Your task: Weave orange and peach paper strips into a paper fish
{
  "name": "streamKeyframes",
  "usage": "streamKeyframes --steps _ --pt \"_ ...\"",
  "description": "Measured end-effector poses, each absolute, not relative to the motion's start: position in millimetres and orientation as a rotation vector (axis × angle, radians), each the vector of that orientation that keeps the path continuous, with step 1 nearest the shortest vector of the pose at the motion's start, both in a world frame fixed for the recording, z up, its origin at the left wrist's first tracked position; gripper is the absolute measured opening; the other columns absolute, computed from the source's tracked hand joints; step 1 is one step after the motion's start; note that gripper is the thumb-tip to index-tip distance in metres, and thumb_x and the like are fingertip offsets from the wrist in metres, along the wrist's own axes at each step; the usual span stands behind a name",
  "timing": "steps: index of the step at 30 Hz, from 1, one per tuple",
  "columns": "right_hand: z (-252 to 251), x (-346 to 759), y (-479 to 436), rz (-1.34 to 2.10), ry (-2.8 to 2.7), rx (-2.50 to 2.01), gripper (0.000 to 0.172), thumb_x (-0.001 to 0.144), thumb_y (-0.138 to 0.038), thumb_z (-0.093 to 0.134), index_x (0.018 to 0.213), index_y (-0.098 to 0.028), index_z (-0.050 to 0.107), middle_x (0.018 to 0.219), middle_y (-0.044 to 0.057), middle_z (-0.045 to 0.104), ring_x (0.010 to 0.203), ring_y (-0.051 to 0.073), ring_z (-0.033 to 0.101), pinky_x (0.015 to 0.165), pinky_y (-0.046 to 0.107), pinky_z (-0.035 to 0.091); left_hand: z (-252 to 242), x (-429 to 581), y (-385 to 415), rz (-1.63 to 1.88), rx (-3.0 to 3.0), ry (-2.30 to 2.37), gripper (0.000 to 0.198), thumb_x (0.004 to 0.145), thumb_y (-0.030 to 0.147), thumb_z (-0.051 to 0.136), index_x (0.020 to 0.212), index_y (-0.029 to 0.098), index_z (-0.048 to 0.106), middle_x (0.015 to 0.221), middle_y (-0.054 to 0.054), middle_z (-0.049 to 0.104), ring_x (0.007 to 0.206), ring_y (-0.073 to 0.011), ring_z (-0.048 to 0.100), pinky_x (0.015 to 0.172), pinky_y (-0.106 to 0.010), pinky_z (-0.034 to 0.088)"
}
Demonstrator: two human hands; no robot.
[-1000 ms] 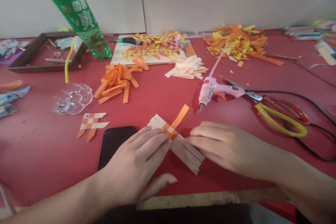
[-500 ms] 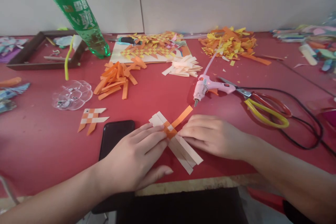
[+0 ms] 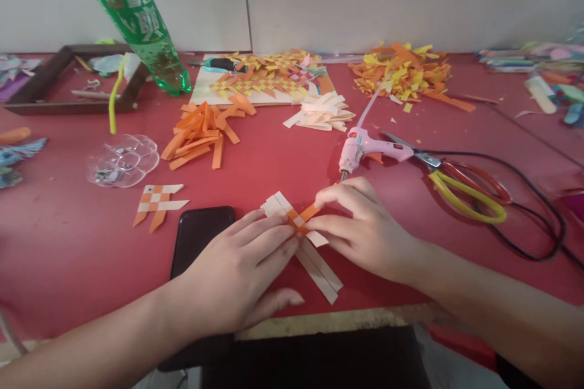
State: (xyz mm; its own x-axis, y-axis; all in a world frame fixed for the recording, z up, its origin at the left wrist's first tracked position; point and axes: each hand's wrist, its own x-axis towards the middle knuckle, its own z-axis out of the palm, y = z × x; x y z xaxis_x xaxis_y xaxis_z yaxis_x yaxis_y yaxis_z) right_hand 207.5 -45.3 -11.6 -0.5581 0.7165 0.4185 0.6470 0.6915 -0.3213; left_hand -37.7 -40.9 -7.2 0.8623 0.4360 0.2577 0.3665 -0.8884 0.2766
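Paper strips [image 3: 324,267] need firm holding: my left hand [image 3: 244,264] presses flat; whether my right hand [image 3: 371,231] pinches, I can't tell.

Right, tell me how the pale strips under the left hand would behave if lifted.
The pale strips look thin and papery, so they'd probably be light and bend easily. Their ends lie free beyond the orange strip, so the weave could slip apart without the left hand pressing it.

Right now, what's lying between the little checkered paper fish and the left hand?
In the head view, a black phone lies between the checkered paper fish and the left hand, which hides part of it.
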Motion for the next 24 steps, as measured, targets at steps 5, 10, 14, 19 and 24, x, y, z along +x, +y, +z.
streamKeyframes --steps 5,10,14,19,24 --pt "-14.5 205.3 -44.4 0.239 -2.333 -1.067 0.009 0.09 -0.021 0.063 0.088 -0.019 0.072 0.095 0.007 0.062 0.09 0.019 0.047 0.087 0.035 0.041 -7.7 -37.6 -40.6 0.367 2.813 0.631 0.059 0.092 0.055 0.05 0.126 0.007 0.06 0.125 -0.015 0.067 0.119 -0.0328 0.06 0.106 -0.057 0.045" --pt "-16.2 202.6 -43.6 0.308 -2.325 -1.113 0.009 0.09 -0.018 0.062 0.088 -0.018 0.071 0.095 0.007 0.06 0.089 0.019 0.047 0.086 0.036 0.041 -7.7 -39.0 -41.3 0.369 2.811 0.625 0.06 0.093 0.056 0.049 0.126 0.007 0.059 0.128 -0.014 0.066 0.121 -0.032 0.058 0.108 -0.055 0.043" --pt "-16.2 201.0 -43.3 0.35 -2.316 -1.179 0.009 0.089 -0.019 0.061 0.086 -0.018 0.07 0.095 0.007 0.059 0.089 0.019 0.048 0.085 0.037 0.042 -8.1 -39.3 -41.7 0.363 2.804 0.63 0.058 0.092 0.056 0.049 0.126 0.009 0.059 0.128 -0.013 0.066 0.121 -0.0309 0.058 0.109 -0.054 0.041" --pt "-15.4 199.6 -44.1 0.363 -2.291 -1.211 0.009 0.089 -0.02 0.062 0.082 -0.018 0.067 0.092 0.006 0.057 0.088 0.019 0.047 0.083 0.036 0.042 -8.1 -39.1 -41.6 0.361 2.795 0.651 0.056 0.092 0.055 0.05 0.125 0.011 0.061 0.126 -0.011 0.067 0.12 -0.0296 0.057 0.112 -0.051 0.039" --pt "-15.4 198.5 -44.2 0.365 -2.269 -1.238 0.011 0.087 -0.018 0.063 0.076 -0.017 0.063 0.09 0.006 0.057 0.087 0.019 0.046 0.081 0.035 0.042 -7.4 -38.9 -41.9 0.371 2.8 0.655 0.059 0.092 0.056 0.051 0.126 0.009 0.061 0.125 -0.011 0.067 0.116 -0.0297 0.058 0.113 -0.051 0.038"
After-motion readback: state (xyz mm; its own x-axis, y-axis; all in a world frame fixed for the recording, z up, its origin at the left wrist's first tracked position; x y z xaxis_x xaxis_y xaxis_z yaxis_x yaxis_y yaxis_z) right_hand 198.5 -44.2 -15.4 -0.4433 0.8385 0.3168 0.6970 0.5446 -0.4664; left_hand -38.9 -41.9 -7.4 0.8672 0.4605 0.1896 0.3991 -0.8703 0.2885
